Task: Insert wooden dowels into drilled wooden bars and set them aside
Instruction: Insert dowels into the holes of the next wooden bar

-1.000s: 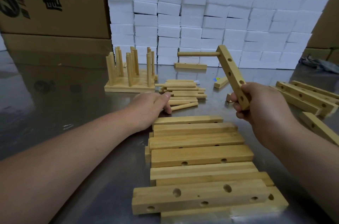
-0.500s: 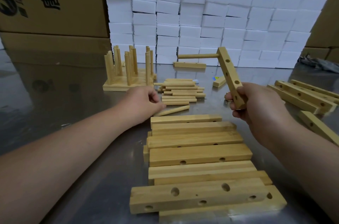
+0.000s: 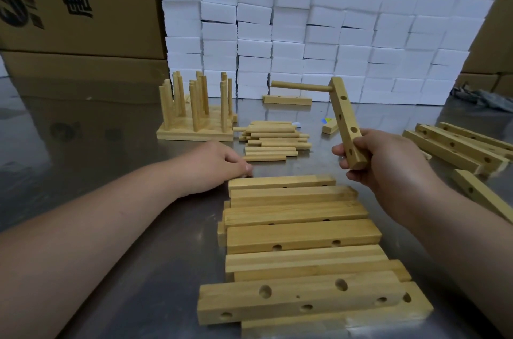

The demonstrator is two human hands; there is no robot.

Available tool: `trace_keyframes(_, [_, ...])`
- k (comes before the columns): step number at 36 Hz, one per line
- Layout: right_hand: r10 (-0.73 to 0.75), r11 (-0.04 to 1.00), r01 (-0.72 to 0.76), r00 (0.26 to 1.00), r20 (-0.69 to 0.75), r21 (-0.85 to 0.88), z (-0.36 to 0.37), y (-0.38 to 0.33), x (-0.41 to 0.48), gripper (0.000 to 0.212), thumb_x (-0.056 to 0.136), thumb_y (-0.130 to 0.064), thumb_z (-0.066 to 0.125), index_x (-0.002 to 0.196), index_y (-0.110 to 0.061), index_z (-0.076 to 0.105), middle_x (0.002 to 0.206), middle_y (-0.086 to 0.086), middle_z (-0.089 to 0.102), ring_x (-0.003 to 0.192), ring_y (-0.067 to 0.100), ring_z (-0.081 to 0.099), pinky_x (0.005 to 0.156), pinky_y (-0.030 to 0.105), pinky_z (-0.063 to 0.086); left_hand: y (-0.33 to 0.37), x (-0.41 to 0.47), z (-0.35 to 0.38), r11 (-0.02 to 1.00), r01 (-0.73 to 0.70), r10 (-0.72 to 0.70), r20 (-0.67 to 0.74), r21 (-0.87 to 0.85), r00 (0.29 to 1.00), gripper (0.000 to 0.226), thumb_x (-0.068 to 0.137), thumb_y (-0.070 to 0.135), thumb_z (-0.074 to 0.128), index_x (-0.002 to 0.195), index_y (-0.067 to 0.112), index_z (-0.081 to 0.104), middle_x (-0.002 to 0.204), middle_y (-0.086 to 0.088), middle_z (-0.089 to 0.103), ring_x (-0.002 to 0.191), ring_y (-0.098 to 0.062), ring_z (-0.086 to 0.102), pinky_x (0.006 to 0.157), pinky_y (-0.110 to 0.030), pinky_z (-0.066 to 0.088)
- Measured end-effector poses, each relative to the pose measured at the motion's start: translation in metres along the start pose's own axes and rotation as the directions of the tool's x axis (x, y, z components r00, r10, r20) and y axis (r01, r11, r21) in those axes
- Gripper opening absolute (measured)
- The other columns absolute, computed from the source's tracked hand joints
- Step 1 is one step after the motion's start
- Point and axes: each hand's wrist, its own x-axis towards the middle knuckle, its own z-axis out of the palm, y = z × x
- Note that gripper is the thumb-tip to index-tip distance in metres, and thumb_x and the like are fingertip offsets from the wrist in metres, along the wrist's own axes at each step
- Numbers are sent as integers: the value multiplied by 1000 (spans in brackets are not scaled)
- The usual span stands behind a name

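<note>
while right hand (image 3: 388, 163) grips bar (image 3: 343, 116), left hand (image 3: 213, 166) withdrawn from dowels (image 3: 272, 140)

One raised bar (image 3: 345, 122) carrying one dowel (image 3: 301, 86); at least eight stacked bars (image 3: 302, 237) in front (lower ones partly hidden); loose dowels (image 3: 273, 141) beyond counting.

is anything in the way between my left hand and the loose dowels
Nothing visible does. The left hand is just beside the loose dowels, with only a strip of steel table between them.
</note>
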Motion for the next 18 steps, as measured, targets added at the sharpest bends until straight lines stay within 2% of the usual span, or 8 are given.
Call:
trace_keyframes(2, [-15,1000,15,1000,0,-5,-1,3,0,29,95,-8,31,78,-23,48,49,-5,63,48,12,52,49,24,37,2,0,0,1000,-11,11,36,0,999,13,84,39,61,76,43,71,93,23,64,92,1,55,78,-21,40])
trace_keyframes(4, [-12,1000,12,1000,2,-1,-1,4,0,29,95,-8,32,78,-22,49,48,-5,63,48,12,52,50,24,37,2,-1,-2,1000,-8,8,55,1,998,8,83,39,64,82,44,70,95,25,62,91,4,53,76,-16,38])
trace_keyframes(8, [33,999,-33,999,0,-12,2,1,-2,29,96,-7,32,75,-20,48,57,1,62,49,13,51,49,25,37,1,-2,-7,999,17,-13,83,-52,996,8,80,42,66,82,38,74,95,21,66,92,3,55,78,-17,38])
trace_keyframes(10, [42,999,-42,999,-7,-19,3,-1,-3,29,96,-6,32,75,-20,48,60,2,61,50,14,50,49,25,37,2,-2,-7,999,19,-15,103,-34,995,5,79,40,68,81,39,73,96,24,64,93,5,52,75,-13,35])
trace_keyframes(16, [58,997,-58,998,-1,-53,5,-4,-5,27,97,-5,32,77,-13,48,66,5,59,53,16,49,51,27,36,3,0,-8,1000,24,-24,139,-2,990,5,77,40,70,74,43,72,89,25,64,92,2,53,73,-15,36])
trace_keyframes(18, [56,997,-55,998,9,-49,7,-5,-7,20,97,-4,32,88,-13,48,67,6,59,54,16,49,52,28,37,4,0,-7,1000,15,-19,144,24,989,7,76,40,70,73,46,72,83,27,65,89,3,54,72,-17,37])
